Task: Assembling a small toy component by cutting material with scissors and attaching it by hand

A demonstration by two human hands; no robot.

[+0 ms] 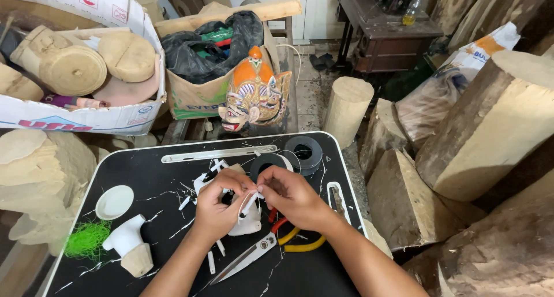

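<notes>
Both hands pinch one small white strip (pixel 249 204) between them: the left hand (pixel 219 207) closes its fingertips on the near end, the right hand (pixel 291 198) nips the far end, so both grips are narrow and loaded. In the head view the strip sits above the middle of the black tray table (pixel 144 216), over a white carved piece (pixel 248 225) that is partly hidden. Many white offcuts (pixel 186 203) already lie scattered, so cutting looks well along; the strip is not yet fixed to anything I can see. Scissors (pixel 248 259) lie just below the hands, two black tape rolls (pixel 304 151) beyond, a painted mask (pixel 254 95) past the table.
</notes>
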